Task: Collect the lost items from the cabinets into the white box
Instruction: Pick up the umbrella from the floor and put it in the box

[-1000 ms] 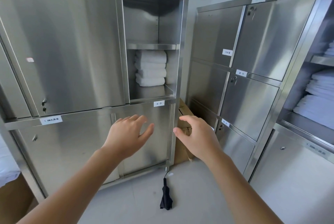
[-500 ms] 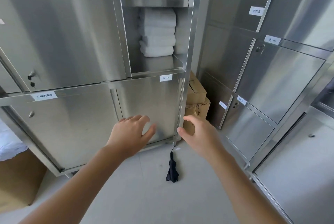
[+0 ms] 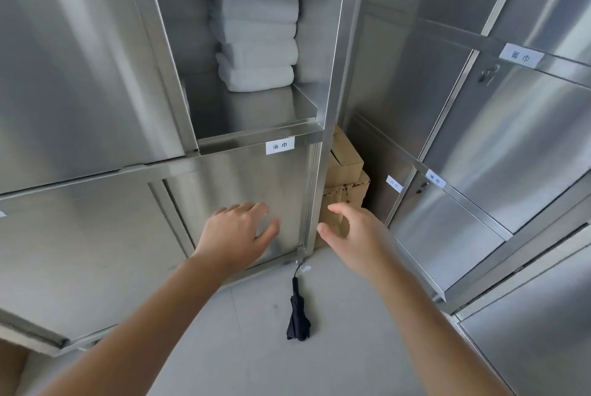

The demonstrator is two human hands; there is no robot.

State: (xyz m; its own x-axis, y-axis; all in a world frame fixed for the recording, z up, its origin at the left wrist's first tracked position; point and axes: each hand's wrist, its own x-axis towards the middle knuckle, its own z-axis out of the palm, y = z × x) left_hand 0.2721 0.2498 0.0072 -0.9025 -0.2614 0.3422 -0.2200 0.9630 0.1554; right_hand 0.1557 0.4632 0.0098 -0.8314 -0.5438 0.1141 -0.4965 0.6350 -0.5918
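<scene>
Lying on the pale grey floor [image 3: 249, 354] at the foot of the stainless-steel cabinet [image 3: 80, 75], the black folded umbrella [image 3: 298, 320] points its handle at the cabinet's right corner post. Above it, the left hand [image 3: 238, 235] hovers before the closed lower steel door [image 3: 243, 181], fingers released and spread, grasping nothing; contact with the door cannot be told. The right hand [image 3: 355, 235], likewise released and empty, is just right of the post, before stacked brown cardboard boxes [image 3: 345, 168]. Folded white towels [image 3: 259, 34] fill the open shelf above.
</scene>
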